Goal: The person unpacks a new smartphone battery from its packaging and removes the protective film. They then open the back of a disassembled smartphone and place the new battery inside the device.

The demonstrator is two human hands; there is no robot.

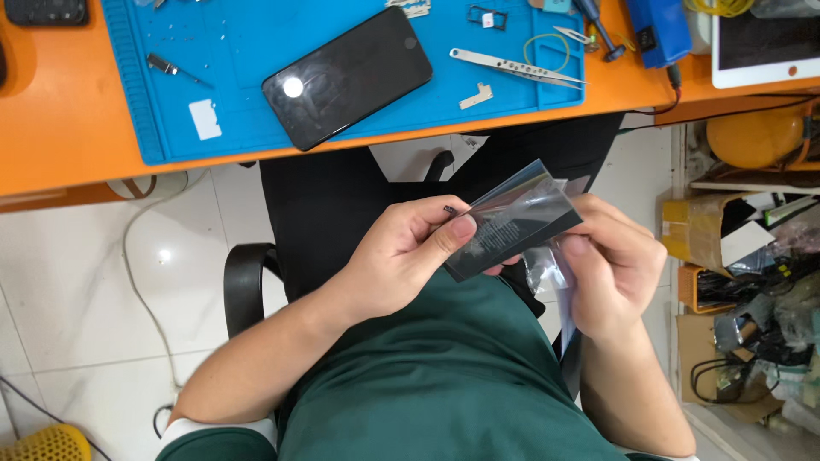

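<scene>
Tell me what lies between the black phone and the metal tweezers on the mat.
In the head view, a small pale metal bracket lies on the blue mat between the black phone and the tweezers.

You've got a flat, dark, see-through plastic pouch (pixel 517 220) pinched between both hands mid-frame, shiny, with small pale print. Up top on the blue mat lies a black phone (pixel 348 75), screen dark, tilted. Far upper right, a white-framed tablet (pixel 764 43) with its screen off. A yellowish cardboard box (pixel 694 229) sits at right.
</scene>
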